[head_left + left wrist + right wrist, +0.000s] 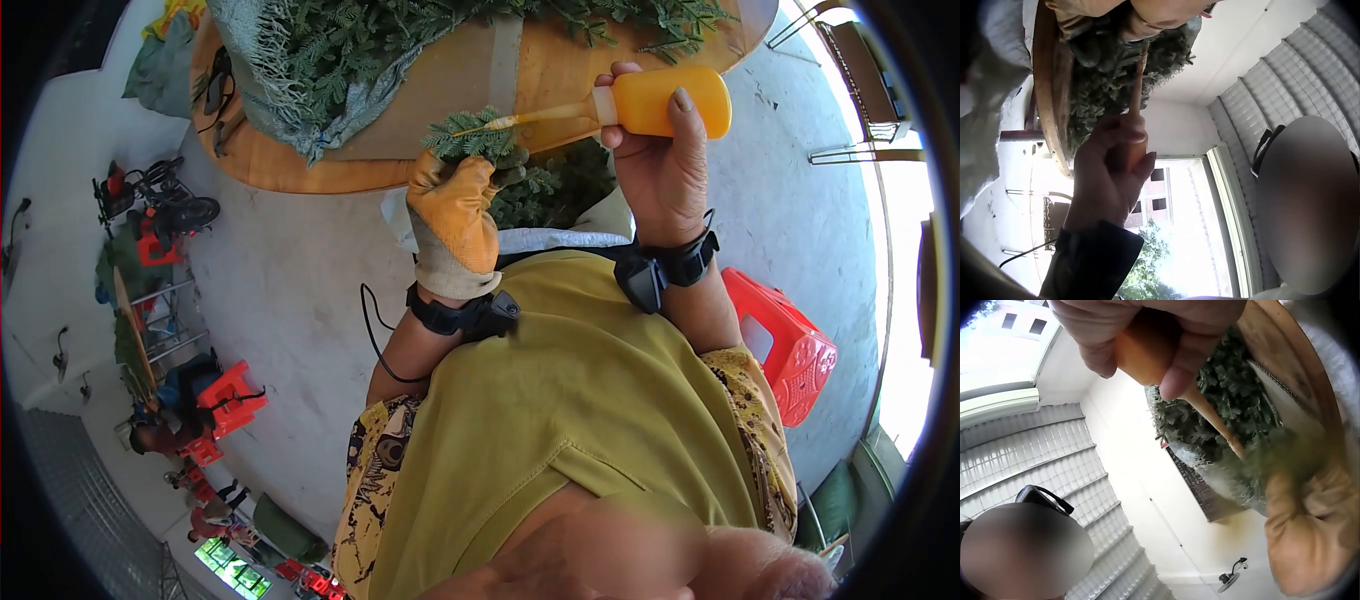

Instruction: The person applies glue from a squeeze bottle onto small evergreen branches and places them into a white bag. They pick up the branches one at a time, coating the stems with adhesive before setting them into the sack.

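My left hand (458, 220), in an orange-palmed work glove, pinches a small fir sprig (472, 135) near the table's front edge. In my bare right hand (662, 170) is a yellow squeeze bottle (655, 100), gripped between thumb and fingers and lying on its side. Its long tapered nozzle (545, 114) points left, the tip overlapping the sprig's needles. From the right wrist view, the nozzle (1215, 420) reaches toward the blurred greenery at the gloved hand (1310, 531). The left wrist view shows the bare hand (1107, 165) around the bottle, with the nozzle tip right at the glove's fingers.
A wooden table (270, 178) carries a heap of fir branches (345, 50) on a blue-green woven sack (350, 125). More greenery (540, 200) lies in a white sack below the table edge. A red stool (790, 345) stands at right, a motorcycle (165, 200) at far left.
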Demonstrator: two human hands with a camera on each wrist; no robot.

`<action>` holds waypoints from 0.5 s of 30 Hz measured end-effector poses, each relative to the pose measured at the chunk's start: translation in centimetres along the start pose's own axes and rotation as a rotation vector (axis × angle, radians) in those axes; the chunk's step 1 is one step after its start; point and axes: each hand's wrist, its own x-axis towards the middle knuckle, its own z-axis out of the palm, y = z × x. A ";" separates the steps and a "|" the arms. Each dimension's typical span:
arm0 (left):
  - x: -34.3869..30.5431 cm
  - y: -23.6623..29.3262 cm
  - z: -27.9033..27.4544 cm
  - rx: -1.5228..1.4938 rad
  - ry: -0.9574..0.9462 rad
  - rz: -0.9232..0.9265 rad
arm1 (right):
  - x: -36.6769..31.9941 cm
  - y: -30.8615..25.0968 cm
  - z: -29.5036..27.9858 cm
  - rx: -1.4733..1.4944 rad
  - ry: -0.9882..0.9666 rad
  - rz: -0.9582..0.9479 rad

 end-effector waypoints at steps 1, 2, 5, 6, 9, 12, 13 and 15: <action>0.1 0.0 0.0 0.000 0.001 -0.002 | 0.1 0.1 -0.2 -0.013 -0.005 -0.001; 0.2 0.2 0.1 -0.019 -0.008 -0.002 | 0.1 0.1 -0.3 -0.026 -0.011 -0.002; 0.3 0.2 0.2 -0.044 -0.007 -0.008 | 0.0 -0.1 -0.3 -0.038 0.008 -0.023; 0.3 0.1 0.1 -0.049 0.003 -0.013 | 0.0 -0.1 -0.4 -0.039 0.010 -0.024; 0.5 -0.1 -0.3 -0.089 -0.013 -0.010 | 0.0 -0.3 -0.6 -0.040 0.003 -0.028; 0.6 -0.5 -0.6 -0.123 0.022 -0.003 | 0.1 -0.5 -1.0 -0.062 0.016 -0.050; 0.6 -0.5 -0.6 -0.122 0.020 -0.005 | 0.1 -0.6 -1.1 -0.066 0.013 -0.054; 0.7 -0.5 -0.6 -0.145 0.018 -0.007 | 0.0 -0.7 -1.2 -0.070 0.012 -0.059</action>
